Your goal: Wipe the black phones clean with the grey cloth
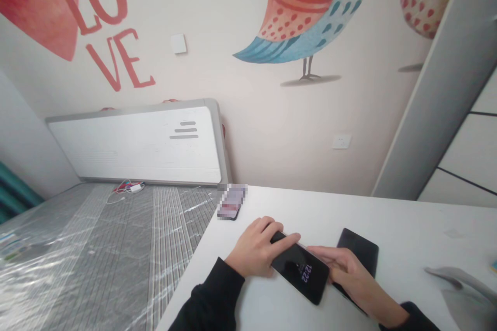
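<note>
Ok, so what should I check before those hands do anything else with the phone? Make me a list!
1. Left hand on the phone: ok, its fingers are over one end.
2. Phone lit and face up: ok, 12:22 shows.
3. Right hand gripping the phone: cannot tell; its fingers are at the phone's edge, but the grip is hidden.
4. Flat black thing in full view: not ok, the right hand covers part of it.
5. Pixelated thing well in from the side of the table: not ok, it sits right by the left edge.
</note>
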The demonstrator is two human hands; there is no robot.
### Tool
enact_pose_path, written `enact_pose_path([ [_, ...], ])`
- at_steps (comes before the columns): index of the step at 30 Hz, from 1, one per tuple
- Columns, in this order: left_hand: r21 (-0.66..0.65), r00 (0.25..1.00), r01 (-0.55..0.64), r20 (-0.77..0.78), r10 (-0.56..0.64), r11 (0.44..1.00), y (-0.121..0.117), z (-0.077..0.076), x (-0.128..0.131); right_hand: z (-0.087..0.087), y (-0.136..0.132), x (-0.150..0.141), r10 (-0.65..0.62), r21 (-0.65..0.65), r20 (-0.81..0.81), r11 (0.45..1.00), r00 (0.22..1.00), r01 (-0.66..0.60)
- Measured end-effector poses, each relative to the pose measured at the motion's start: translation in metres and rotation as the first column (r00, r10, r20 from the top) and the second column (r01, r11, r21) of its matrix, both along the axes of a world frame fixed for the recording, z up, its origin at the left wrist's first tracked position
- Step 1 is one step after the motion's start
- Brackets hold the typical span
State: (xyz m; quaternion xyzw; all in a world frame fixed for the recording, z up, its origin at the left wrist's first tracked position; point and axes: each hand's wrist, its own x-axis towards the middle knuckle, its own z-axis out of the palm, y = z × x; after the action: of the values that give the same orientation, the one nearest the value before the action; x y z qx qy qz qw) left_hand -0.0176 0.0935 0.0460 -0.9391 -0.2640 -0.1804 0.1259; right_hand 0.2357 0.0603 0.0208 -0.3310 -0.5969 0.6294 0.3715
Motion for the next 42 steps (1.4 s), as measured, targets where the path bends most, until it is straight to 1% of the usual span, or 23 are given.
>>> enact_pose_path([
  [2, -0.006, 0.999, 0.014, 0.032, -0.013, 1.000, 0.000, 0.000, 0.000, -0.002, 0.000, 0.000, -0.015, -0.022, -0.030, 1.000, 0.999, 0.014],
  [4, -0.030, 0.998, -0.010, 0.063, 0.012, 0.999, 0.000, 0.000, -0.001, -0.004, 0.000, 0.000, -0.015, -0.070, -0.066, 0.998, 0.998, 0.010],
  [7, -0.075, 0.979, -0.134, 0.143, 0.143, 0.988, 0.000, -0.001, 0.001, -0.006, 0.000, -0.003, -0.020, -0.129, -0.146, 0.992, 0.989, 0.001],
  [10, -0.081, 0.948, -0.242, 0.194, 0.253, 0.967, -0.002, -0.002, 0.006, -0.011, 0.000, -0.007, -0.040, -0.158, -0.215, 0.988, 0.976, 0.006],
  [12, -0.075, 0.938, -0.275, 0.197, 0.284, 0.959, -0.004, -0.003, 0.010, -0.014, 0.001, -0.008, -0.037, -0.160, -0.213, 0.987, 0.976, 0.003],
  [14, -0.074, 0.930, -0.302, 0.198, 0.311, 0.950, -0.006, -0.004, 0.013, -0.016, 0.002, -0.008, -0.022, -0.132, -0.198, 0.991, 0.980, -0.005],
  [18, -0.080, 0.913, -0.342, 0.206, 0.352, 0.936, -0.008, -0.006, 0.014, -0.013, 0.003, -0.011, 0.008, -0.074, -0.193, 0.997, 0.981, -0.022],
  [23, -0.077, 0.904, -0.361, 0.217, 0.369, 0.929, -0.007, -0.006, 0.011, -0.004, 0.002, -0.017, 0.039, -0.037, -0.199, 0.998, 0.979, -0.048],
  [29, -0.047, 0.904, -0.360, 0.229, 0.360, 0.932, -0.009, -0.005, 0.009, 0.000, 0.000, -0.021, 0.009, -0.004, -0.157, 1.000, 0.988, -0.010],
  [32, -0.022, 0.907, -0.356, 0.231, 0.352, 0.934, -0.009, -0.005, 0.008, 0.003, -0.002, -0.023, 0.006, 0.010, -0.169, 1.000, 0.986, -0.005],
  [34, -0.004, 0.912, -0.349, 0.229, 0.340, 0.937, -0.009, -0.006, 0.008, 0.006, -0.005, -0.025, -0.007, 0.010, -0.172, 1.000, 0.985, 0.009],
  [38, 0.025, 0.922, -0.329, 0.223, 0.315, 0.944, -0.010, -0.007, 0.007, 0.011, -0.009, -0.029, -0.074, -0.006, -0.144, 0.997, 0.987, 0.074],
  [42, 0.034, 0.927, -0.316, 0.224, 0.301, 0.948, -0.009, -0.006, 0.005, 0.011, -0.010, -0.029, -0.070, -0.008, -0.148, 0.998, 0.987, 0.069],
])
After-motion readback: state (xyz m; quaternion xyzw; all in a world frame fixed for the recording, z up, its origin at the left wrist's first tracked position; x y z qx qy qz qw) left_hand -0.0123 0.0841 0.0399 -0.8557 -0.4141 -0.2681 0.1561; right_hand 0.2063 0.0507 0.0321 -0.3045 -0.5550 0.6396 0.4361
